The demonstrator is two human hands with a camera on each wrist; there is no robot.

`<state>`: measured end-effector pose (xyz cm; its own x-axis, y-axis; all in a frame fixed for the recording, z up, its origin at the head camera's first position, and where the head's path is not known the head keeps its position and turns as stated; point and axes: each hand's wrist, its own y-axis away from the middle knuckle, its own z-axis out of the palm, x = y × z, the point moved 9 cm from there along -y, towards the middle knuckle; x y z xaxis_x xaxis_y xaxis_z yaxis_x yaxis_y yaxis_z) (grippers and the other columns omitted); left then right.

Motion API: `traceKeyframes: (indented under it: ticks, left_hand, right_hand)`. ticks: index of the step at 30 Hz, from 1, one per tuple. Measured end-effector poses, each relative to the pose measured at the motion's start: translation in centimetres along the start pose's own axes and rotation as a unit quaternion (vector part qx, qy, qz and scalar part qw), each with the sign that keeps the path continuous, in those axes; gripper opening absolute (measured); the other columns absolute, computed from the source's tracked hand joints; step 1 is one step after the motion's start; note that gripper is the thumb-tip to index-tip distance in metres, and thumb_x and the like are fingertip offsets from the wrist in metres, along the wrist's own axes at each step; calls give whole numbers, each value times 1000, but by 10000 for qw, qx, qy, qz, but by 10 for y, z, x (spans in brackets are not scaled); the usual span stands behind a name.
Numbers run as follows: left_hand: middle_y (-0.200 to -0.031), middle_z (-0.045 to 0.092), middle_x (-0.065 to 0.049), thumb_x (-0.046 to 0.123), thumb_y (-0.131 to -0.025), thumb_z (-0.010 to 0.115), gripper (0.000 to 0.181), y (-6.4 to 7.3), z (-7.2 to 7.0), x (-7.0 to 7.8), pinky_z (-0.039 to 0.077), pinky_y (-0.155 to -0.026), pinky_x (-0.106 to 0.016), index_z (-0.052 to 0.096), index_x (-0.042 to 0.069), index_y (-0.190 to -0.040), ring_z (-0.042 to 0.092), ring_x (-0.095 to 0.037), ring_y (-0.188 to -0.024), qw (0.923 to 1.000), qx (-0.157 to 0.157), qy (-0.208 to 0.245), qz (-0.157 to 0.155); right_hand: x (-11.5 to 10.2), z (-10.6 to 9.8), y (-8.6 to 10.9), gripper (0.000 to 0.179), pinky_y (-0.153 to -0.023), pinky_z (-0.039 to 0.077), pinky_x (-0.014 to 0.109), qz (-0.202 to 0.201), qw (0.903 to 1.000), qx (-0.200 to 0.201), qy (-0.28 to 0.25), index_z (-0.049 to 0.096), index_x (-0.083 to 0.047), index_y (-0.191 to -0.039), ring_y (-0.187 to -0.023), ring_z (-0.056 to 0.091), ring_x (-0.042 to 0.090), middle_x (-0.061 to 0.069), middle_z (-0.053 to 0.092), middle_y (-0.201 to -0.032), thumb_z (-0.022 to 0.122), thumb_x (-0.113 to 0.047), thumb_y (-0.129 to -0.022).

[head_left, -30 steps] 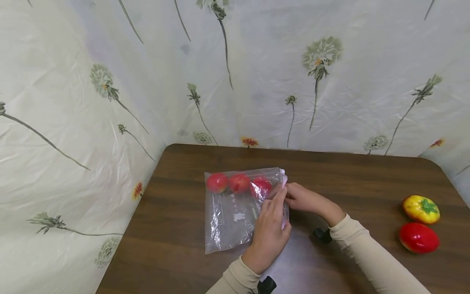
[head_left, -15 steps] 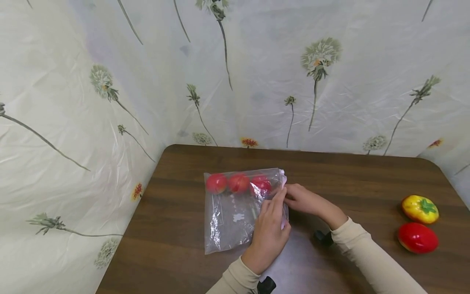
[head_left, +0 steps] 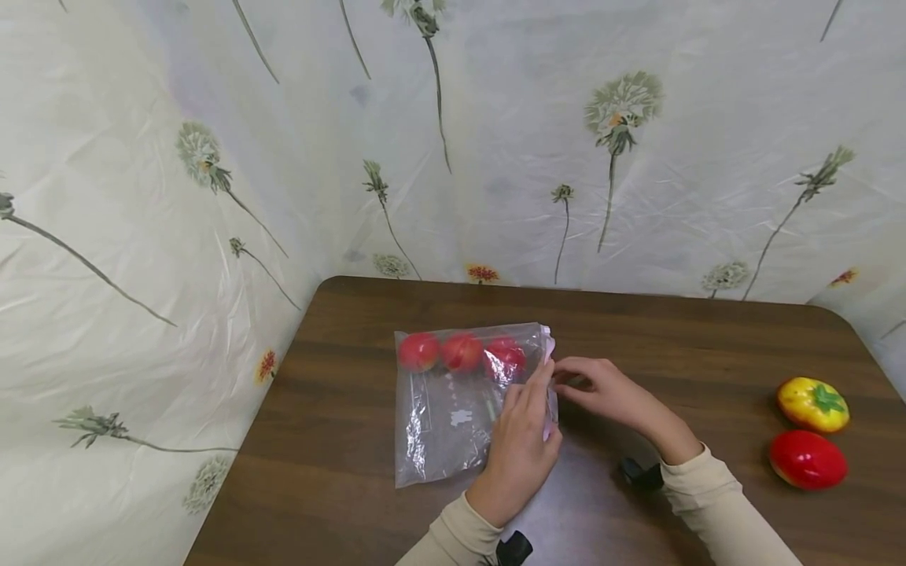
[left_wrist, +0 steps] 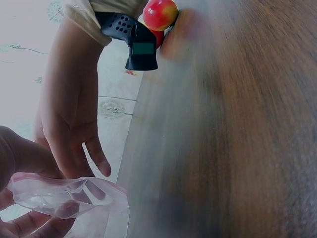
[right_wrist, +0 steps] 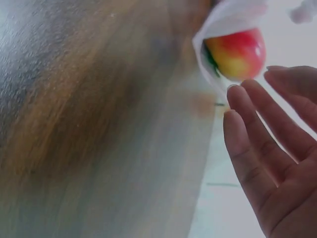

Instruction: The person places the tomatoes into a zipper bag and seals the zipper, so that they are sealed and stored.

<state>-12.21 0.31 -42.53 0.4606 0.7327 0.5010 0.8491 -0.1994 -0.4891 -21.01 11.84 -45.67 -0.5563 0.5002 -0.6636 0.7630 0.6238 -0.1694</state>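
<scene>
A clear zip bag (head_left: 428,432) lies flat on the table, its pink-edged mouth toward the right. Inside, along the far side, sit three red toy fruits (head_left: 462,351). My left hand (head_left: 518,448) holds the bag by its mouth edge; in the left wrist view the thumb and fingers have the plastic (left_wrist: 69,196) between them. Just right of the mouth is my right hand (head_left: 619,397), its fingers loosely extended and the palm bare. The right wrist view shows those fingertips near the bag opening, where a red-yellow fruit (right_wrist: 240,54) shows; contact is hard to tell.
A yellow-red toy fruit with a green leafy top (head_left: 812,403) and a glossy red one (head_left: 808,459) lie at the right of the dark wooden table (head_left: 672,330). A flower-patterned covering (head_left: 495,157) hangs behind and to the left.
My right hand has drawn back slightly to the right from the bag mouth, and its fingers have spread. My left hand and the bag stay nearly in place.
</scene>
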Motion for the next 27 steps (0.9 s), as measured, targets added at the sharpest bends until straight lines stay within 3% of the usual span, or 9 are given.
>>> traceKeyframes:
  ticks: [4, 14, 21, 27]
  left_hand:
    - [-164, 43, 1, 4, -77, 84, 99, 0, 1, -1, 52, -80, -22, 33, 15, -161, 57, -15, -106, 9999, -81, 49, -77]
    - [-164, 43, 4, 5, -76, 86, 99, -1, 0, -2, 52, -76, -20, 35, 15, -160, 57, -15, -106, 9997, -103, -9, -202]
    - [-163, 44, 4, 5, -74, 86, 99, -2, 1, -3, 52, -78, -21, 36, 15, -159, 58, -15, -106, 9998, -92, -45, -186]
    - [-163, 44, 4, 6, -75, 86, 99, -1, 2, -4, 53, -75, -20, 36, 16, -160, 58, -15, -107, 9996, -146, -57, -232]
  right_hand:
    - [-1, -10, 10, 35, -84, 62, 44, 103, 9998, 190, -58, 70, -7, -125, -100, 74, 22, 12, 76, -118, 75, -2, -91]
    - [-3, -37, 33, 37, -81, 62, 44, 184, 9967, 771, 149, 69, -3, -127, -96, 75, 17, 14, 75, -121, 75, -2, -90]
    - [2, -49, 53, 40, -84, 59, 23, 354, 9931, 1073, 302, 70, -14, -129, -97, 75, 12, 10, 74, -123, 78, -7, -90]
    - [15, -54, 73, 41, -87, 52, 10, 871, 9880, 1236, 328, 70, -16, -129, -96, 75, 8, 9, 74, -126, 80, -15, -90]
